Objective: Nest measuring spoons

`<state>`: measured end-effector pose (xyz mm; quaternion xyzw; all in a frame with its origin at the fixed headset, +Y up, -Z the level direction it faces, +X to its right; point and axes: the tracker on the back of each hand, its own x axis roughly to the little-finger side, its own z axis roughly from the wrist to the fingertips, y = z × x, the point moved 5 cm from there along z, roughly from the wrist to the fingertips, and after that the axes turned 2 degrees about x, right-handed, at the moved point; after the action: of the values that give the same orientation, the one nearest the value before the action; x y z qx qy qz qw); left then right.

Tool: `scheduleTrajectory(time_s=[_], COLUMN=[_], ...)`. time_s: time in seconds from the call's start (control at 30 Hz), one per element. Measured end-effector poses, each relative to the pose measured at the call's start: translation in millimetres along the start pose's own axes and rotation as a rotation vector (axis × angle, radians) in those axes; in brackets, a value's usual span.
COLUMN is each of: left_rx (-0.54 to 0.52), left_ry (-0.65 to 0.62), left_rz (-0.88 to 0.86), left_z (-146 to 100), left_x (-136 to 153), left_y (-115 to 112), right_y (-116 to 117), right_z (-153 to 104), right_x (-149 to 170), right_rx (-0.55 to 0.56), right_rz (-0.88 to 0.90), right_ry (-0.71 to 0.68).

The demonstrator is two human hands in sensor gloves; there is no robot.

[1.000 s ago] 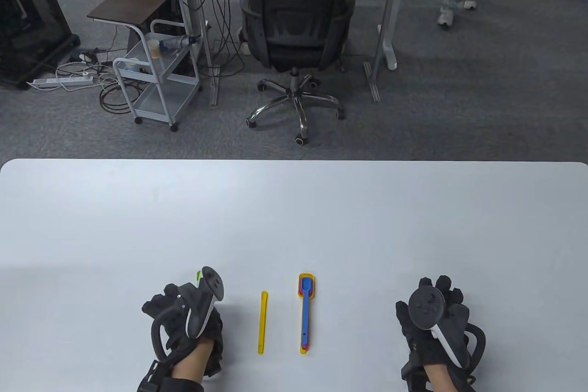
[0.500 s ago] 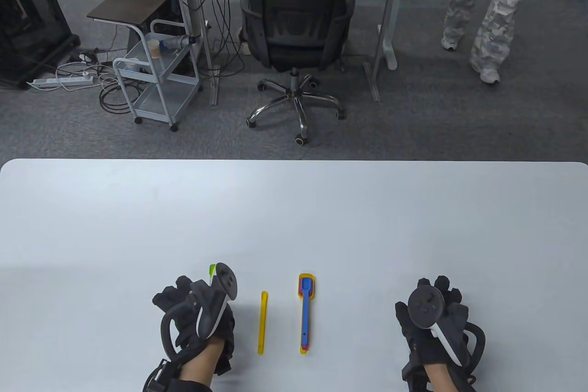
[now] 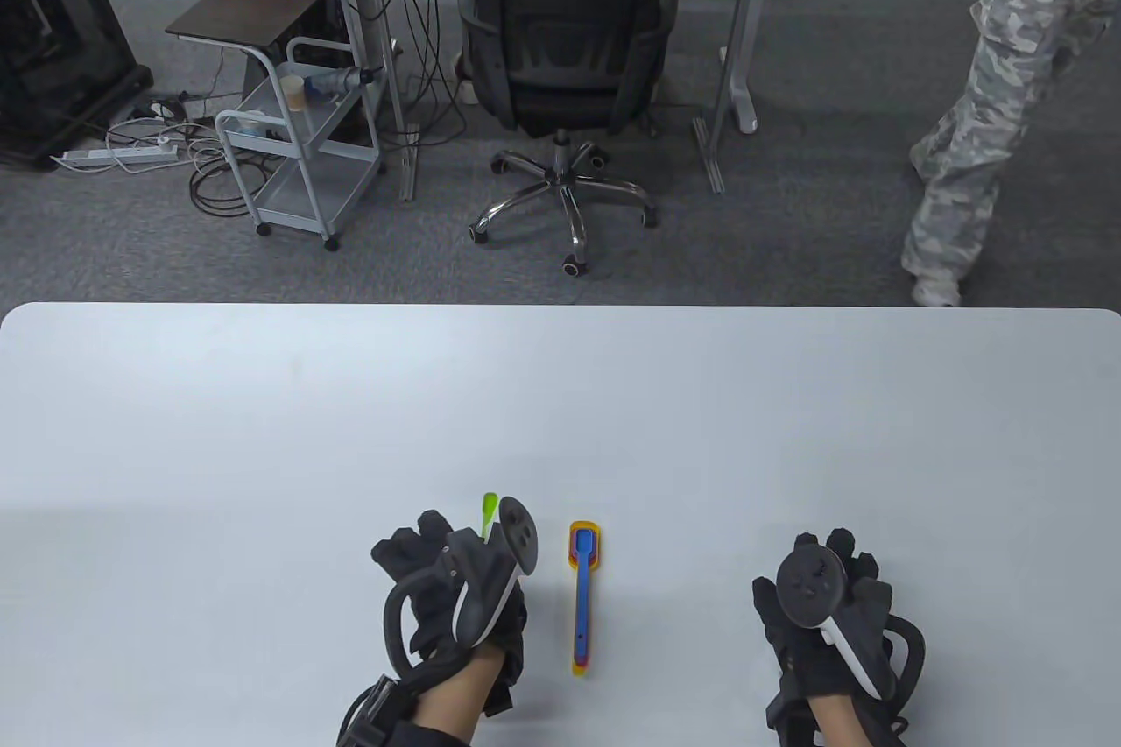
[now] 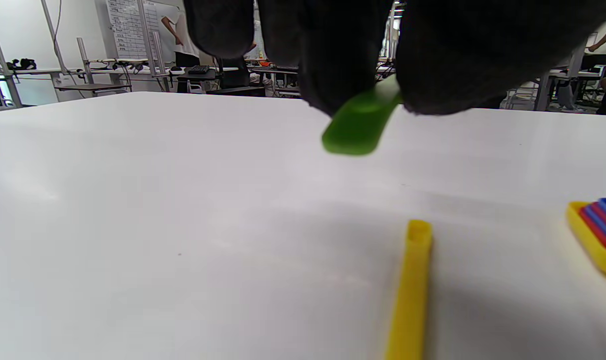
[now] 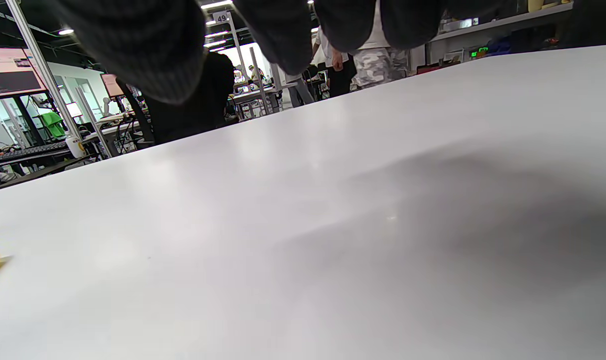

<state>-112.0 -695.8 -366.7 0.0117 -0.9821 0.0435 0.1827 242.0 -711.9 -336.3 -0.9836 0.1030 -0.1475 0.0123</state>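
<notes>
Green spoon (image 4: pixel 359 131) (bowl hidden) in left hand (image 3: pixel 455 598).

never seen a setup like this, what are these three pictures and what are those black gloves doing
These are a person's two hands in black sensor gloves, with a tracker strapped to the back of each. One camera looks down at the white table; the other two sit on the wrists and look out low across it. The left hand holds a green spoon above the table. A loose yellow stick lies below it, beside a nested stack of spoons with a blue one on top. The right hand rests on the table, holding nothing.
</notes>
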Motion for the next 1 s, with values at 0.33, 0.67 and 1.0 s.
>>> scheduleTrajectory(time_s=[0.33, 0.67, 1.0], left_rx=[0.031, 0.071, 0.125], left_ry=[-0.051, -0.089, -0.089], left_rz=[0.003, 0.017, 0.017], left_z=[-13.8, -22.1, -20.5], left_x=[-41.6, -69.9, -78.5], left_y=[-8.8, -26.4, -41.5], right_y=[0.0, 1.6, 3.0], right_z=[-2.1, -3.1, -3.7], right_x=[-1.8, -3.2, -5.3], right_rx=[-0.006, -0.016, -0.02], right_rz=[0.008, 0.015, 0.021], right_ry=[-0.012, -0.016, -0.027])
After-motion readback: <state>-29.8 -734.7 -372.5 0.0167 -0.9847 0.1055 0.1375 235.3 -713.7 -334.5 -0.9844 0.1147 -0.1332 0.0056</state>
